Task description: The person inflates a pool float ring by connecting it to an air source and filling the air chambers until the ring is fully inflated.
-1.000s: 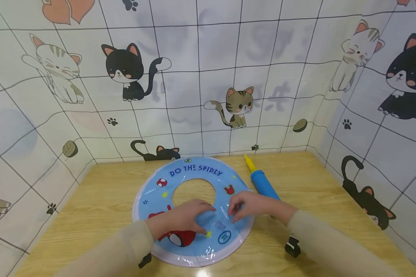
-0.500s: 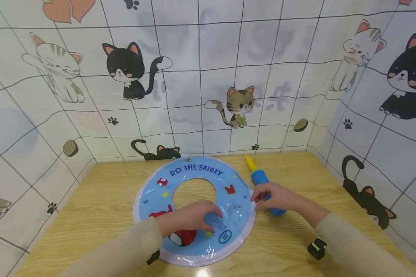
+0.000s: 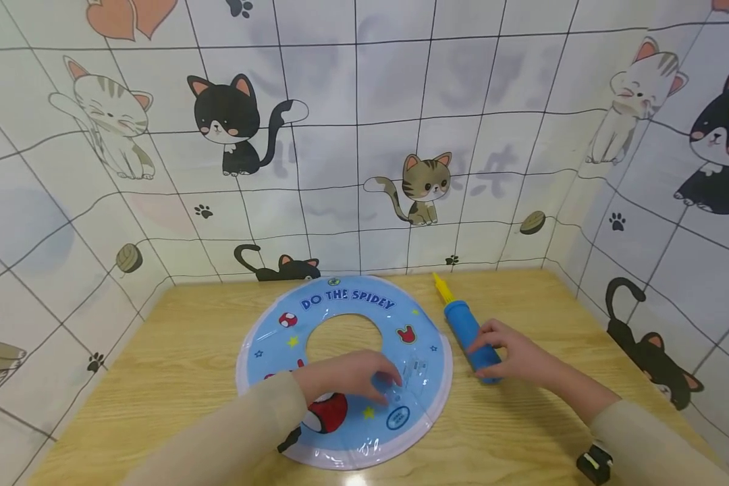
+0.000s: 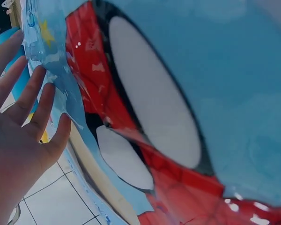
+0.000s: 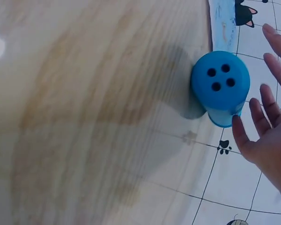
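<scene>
hands (image 3: 360, 374) (image 3: 514, 354): 2 | ring (image 3: 418, 343): 1 | pump (image 3: 464, 331): 1 | black wrist pieces (image 3: 594, 464) (image 3: 289, 440): probably 2

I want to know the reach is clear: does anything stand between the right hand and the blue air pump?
Nothing visible does. The right hand is at the near end of the blue air pump; the inflatable swim ring lies to the left, out of the way.

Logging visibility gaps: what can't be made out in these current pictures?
Head view: red printed figure, partly covered by left hand and sleeve.
Head view: print in oval badge, too small.
Right wrist view: yellow nozzle, hidden behind blue pump.
Right wrist view: right hand, cut by right edge.
</scene>
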The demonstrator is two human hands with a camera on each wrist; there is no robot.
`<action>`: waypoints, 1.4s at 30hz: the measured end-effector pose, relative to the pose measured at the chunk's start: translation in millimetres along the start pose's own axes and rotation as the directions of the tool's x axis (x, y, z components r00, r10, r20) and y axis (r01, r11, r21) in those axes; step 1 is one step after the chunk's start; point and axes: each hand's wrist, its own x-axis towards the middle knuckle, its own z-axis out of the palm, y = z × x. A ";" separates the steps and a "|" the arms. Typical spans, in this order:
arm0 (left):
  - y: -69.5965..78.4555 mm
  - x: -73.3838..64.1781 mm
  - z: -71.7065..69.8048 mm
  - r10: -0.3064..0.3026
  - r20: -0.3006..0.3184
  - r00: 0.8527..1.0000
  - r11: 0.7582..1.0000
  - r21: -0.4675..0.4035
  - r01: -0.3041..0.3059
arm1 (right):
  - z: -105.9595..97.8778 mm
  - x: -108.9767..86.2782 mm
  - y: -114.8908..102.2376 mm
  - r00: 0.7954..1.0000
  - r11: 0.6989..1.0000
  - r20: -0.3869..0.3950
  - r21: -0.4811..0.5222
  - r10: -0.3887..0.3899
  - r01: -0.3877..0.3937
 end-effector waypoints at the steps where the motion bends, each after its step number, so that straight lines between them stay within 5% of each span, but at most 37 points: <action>1: 0.4 0.3 0.3 0.002 0.010 1.000 1.000 0.006 -0.002 | 0.6 -1.3 1.0 1.000 1.000 -0.001 -0.003 0.009 -0.009; 6: 1.2 -1.5 1.7 0.031 0.047 0.998 0.997 0.068 -0.034 | 3.4 -6.6 7.1 1.000 1.000 0.022 -0.014 0.022 -0.021; 13: 0.0 -2.5 4.5 0.067 0.066 0.996 0.992 0.100 -0.073 | 1.8 -14.9 20.0 0.998 0.991 0.044 0.123 0.043 -0.048; 25: -5.4 1.0 6.1 0.035 0.093 0.995 0.995 0.091 -0.044 | 2.6 -16.4 27.5 0.991 0.986 0.120 0.149 0.060 -0.078; 35: -3.5 1.4 6.0 0.024 0.082 0.996 0.997 0.073 -0.030 | 0.2 -21.5 20.6 0.997 0.995 -0.026 0.073 0.074 -0.072; 42: -1.5 1.0 9.7 0.000 0.038 0.999 0.996 0.090 -0.004 | -5.1 -29.1 22.3 0.981 0.999 -0.194 0.026 -0.015 0.021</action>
